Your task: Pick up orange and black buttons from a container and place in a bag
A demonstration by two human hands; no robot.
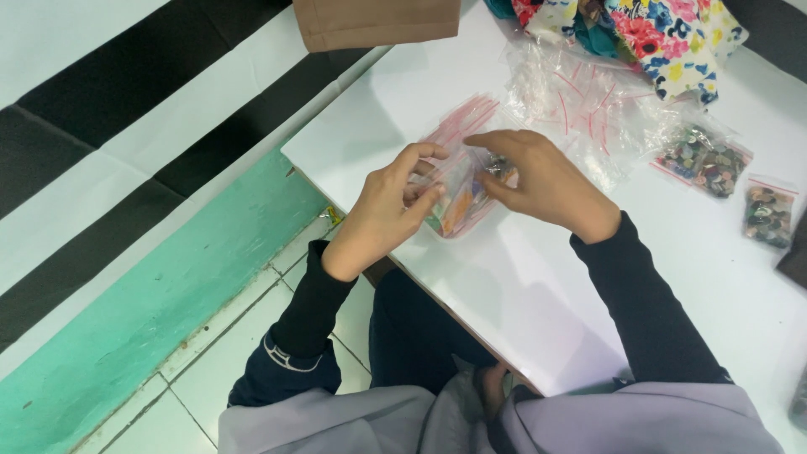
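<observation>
Both hands (pixel 471 189) pinch one small zip bag (pixel 461 197).

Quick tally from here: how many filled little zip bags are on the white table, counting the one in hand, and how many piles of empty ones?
Filled clear zip bags in both hands: 1
Filled clear zip bags lying on the white table: 2
Piles of empty clear zip bags: 1
Total: 4

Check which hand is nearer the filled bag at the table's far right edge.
Right. The right hand sits well left of that filled bag; the left hand is farther left still, across the small bag both hold.
</observation>
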